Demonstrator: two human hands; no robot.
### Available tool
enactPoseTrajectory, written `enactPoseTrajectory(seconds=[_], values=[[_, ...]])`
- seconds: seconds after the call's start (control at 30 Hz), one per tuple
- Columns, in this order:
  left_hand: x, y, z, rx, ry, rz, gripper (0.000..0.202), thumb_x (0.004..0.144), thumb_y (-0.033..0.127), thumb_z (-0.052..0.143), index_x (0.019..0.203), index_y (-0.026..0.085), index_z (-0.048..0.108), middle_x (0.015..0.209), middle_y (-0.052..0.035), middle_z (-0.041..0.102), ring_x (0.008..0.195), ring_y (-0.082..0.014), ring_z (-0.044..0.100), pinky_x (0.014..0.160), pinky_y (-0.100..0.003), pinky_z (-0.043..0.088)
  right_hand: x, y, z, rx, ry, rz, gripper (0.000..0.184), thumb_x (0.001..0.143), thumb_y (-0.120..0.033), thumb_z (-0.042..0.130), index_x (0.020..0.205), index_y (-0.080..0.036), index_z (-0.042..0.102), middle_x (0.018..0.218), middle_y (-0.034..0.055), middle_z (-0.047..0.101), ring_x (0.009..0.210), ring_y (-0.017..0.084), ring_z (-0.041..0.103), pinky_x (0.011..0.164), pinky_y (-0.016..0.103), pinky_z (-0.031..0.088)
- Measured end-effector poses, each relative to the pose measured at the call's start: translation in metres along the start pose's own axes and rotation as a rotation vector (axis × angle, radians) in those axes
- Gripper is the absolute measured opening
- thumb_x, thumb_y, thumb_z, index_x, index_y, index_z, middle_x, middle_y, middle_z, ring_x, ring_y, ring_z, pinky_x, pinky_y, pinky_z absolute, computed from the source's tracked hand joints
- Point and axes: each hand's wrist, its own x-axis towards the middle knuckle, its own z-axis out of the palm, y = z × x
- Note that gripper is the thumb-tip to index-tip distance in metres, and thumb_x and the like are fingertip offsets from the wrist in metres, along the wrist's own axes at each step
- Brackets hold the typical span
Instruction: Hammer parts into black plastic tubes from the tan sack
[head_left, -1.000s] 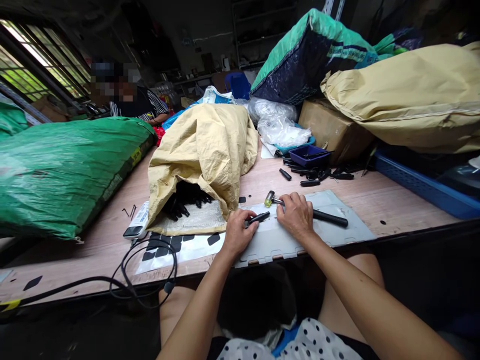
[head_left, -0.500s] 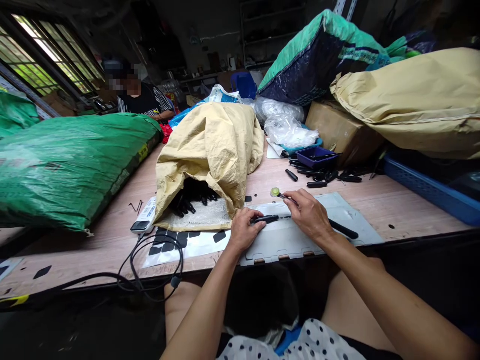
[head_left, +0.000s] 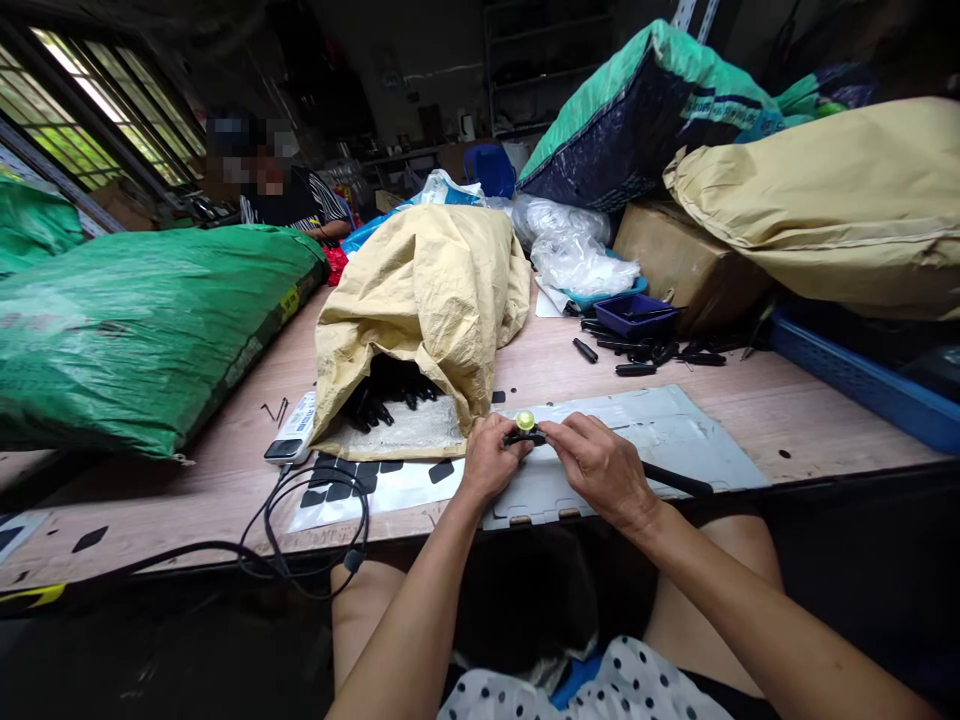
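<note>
My left hand (head_left: 491, 462) lies low over the pale board (head_left: 686, 430), its thumb and fingers closed on a black handle-shaped piece (head_left: 535, 439). My right hand (head_left: 604, 468) pinches a thin dark tool whose round yellow-green tip (head_left: 525, 421) is at the black piece, just beside the left fingertips. Whether the tip touches the piece I cannot tell. Partly behind the right wrist, a long black bar (head_left: 681, 481) rests on the board. Left of my hands, an open beige sack (head_left: 431, 290) holds several black pieces (head_left: 371, 405).
A white device (head_left: 292, 430) with a coiled cable (head_left: 281, 510) lies left. More black pieces (head_left: 636, 369) surround a purple tray (head_left: 630, 313); a blue basket (head_left: 855, 375) stands right. A full green sack (head_left: 150, 335) covers the left side. Another person (head_left: 296, 205) sits across the table.
My right hand has moved left and slightly down, bringing the tool's yellow-green tip from above the board to the black piece. My left hand keeps its hold.
</note>
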Motion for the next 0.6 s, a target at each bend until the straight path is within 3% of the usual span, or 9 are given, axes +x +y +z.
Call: enactPoseTrajectory(seconds=[0.23,0.4,0.6], values=[[0.0,-0.001,0.002,-0.051,0.018,0.002,0.018,0.086,0.025,0.076,0.104,0.026,0.078,0.1,-0.0025,0.067,0.1,-0.0233,0.055,0.093,-0.037,0.043,-0.001,0.008,-0.01,-0.004,0.066,0.051,0.027,0.104,-0.025,0.052,0.12,-0.025,0.074,0.092,0.0034,0.07,0.09,0.016,0.065,0.078,0.027,0.045],[0.0,-0.001,0.003,-0.06,0.02,-0.006,0.019,0.086,0.024,0.076,0.104,0.026,0.078,0.1,-0.0027,0.067,0.101,-0.0235,0.055,0.093,-0.037,0.042,-0.008,0.016,-0.009,-0.01,-0.004,0.069,0.026,0.102,-0.025,0.053,0.117,-0.027,0.075,0.09,0.0027,0.071,0.09,0.016,0.065,0.077,0.027,0.046],[-0.001,0.0,0.0,-0.051,0.015,0.004,0.017,0.083,0.022,0.078,0.099,0.024,0.075,0.097,-0.0014,0.067,0.098,-0.0223,0.055,0.09,-0.036,0.042,0.018,0.038,-0.001,-0.004,0.039,0.179,0.025,0.101,-0.028,0.056,0.116,-0.024,0.074,0.098,0.0039,0.072,0.098,0.019,0.065,0.084,0.029,0.046]])
